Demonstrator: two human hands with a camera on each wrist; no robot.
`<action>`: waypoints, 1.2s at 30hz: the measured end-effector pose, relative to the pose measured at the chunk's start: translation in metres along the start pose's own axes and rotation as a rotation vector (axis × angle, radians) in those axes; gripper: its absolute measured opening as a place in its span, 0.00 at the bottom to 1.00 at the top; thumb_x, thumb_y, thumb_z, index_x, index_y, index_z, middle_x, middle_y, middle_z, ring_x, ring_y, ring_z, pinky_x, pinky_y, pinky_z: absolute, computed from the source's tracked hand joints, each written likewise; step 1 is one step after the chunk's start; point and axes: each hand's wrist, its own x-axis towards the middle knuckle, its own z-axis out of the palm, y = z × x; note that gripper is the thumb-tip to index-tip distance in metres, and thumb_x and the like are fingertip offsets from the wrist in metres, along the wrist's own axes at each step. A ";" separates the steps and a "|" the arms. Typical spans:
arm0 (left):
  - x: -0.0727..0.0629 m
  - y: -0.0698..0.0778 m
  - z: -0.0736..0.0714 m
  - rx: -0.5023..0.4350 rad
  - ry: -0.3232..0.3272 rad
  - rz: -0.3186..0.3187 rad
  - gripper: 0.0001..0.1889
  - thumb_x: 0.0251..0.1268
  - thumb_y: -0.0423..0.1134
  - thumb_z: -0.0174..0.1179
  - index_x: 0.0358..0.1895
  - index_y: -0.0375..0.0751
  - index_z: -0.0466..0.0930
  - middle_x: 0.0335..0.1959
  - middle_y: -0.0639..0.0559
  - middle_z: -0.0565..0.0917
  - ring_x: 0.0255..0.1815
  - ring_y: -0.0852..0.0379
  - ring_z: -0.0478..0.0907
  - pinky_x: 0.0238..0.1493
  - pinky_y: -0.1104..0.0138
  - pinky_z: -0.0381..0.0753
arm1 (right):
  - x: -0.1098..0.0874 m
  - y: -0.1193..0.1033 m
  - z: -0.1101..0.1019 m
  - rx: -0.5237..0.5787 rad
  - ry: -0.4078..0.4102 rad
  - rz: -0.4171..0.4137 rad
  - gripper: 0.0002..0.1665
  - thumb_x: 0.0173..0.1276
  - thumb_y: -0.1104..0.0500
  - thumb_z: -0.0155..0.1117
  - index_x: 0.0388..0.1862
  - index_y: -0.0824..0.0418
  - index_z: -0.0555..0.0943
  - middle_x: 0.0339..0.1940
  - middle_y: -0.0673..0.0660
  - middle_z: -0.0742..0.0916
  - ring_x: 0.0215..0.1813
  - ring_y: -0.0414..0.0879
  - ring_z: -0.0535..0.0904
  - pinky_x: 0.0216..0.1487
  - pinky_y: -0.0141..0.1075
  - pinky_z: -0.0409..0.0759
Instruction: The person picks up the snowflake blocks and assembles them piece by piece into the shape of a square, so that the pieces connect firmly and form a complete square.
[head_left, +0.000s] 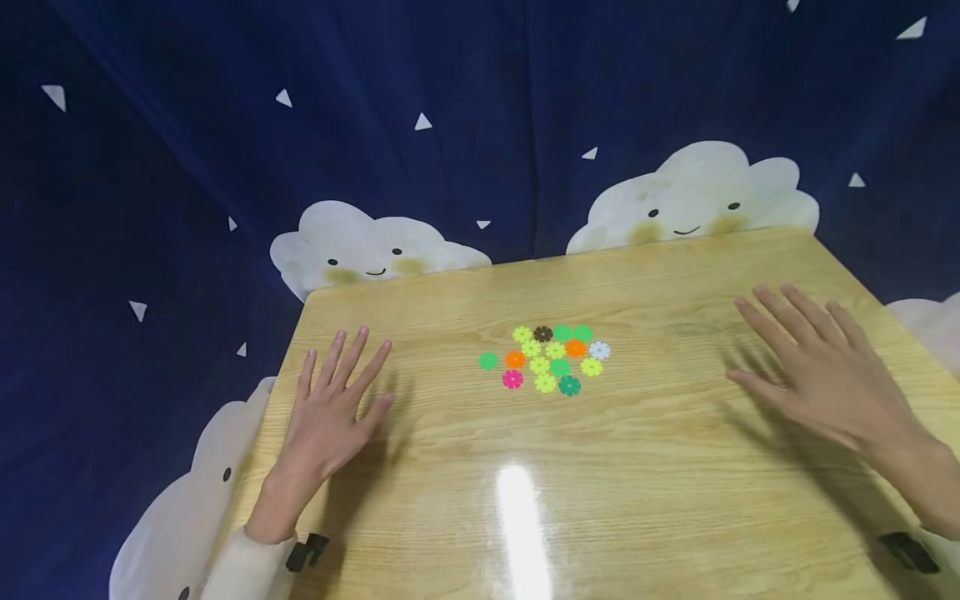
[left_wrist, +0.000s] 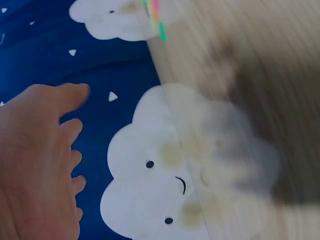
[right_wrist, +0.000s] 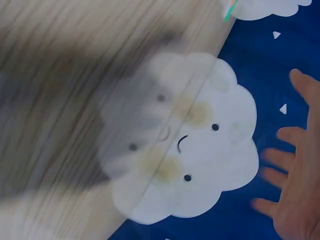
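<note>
Several small notched plastic discs lie flat in a loose cluster at the middle of the table (head_left: 420, 467). Among them are a pink disc (head_left: 513, 379), a brown disc (head_left: 543, 334), a white disc (head_left: 599, 350), an orange disc (head_left: 575, 348) and a dark green disc (head_left: 570, 385); the others are yellow or green. My left hand (head_left: 326, 417) is held over the table's left side, fingers spread, holding nothing. Over the right side, my right hand (head_left: 832, 375) hovers with its fingers apart, also holding nothing. Both hands are well away from the discs.
A dark blue curtain (head_left: 480, 100) with white triangles and smiling clouds hangs behind the table and down its left side. A bright light reflection (head_left: 521, 525) shows on the glossy wood near the front. Black straps (head_left: 306, 552) sit at the wrists.
</note>
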 end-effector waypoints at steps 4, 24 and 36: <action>0.012 0.012 0.001 -0.067 0.022 0.057 0.37 0.77 0.48 0.60 0.83 0.59 0.56 0.86 0.49 0.48 0.85 0.43 0.47 0.82 0.41 0.38 | 0.009 -0.016 0.003 0.073 -0.035 0.054 0.51 0.67 0.36 0.70 0.82 0.54 0.64 0.70 0.71 0.77 0.68 0.71 0.72 0.64 0.70 0.68; 0.114 0.116 0.027 -0.328 -0.232 0.100 0.15 0.75 0.39 0.65 0.60 0.44 0.83 0.39 0.54 0.90 0.37 0.59 0.85 0.34 0.64 0.84 | 0.086 -0.103 0.051 0.674 -0.251 0.055 0.24 0.67 0.65 0.74 0.60 0.64 0.80 0.42 0.56 0.86 0.38 0.47 0.81 0.37 0.37 0.81; 0.133 0.145 0.074 -0.148 -0.430 0.294 0.17 0.71 0.38 0.68 0.60 0.48 0.84 0.48 0.56 0.85 0.35 0.62 0.77 0.29 0.70 0.76 | 0.104 -0.132 0.088 0.577 -0.455 -0.002 0.23 0.61 0.59 0.80 0.51 0.65 0.81 0.29 0.50 0.82 0.30 0.42 0.75 0.32 0.36 0.75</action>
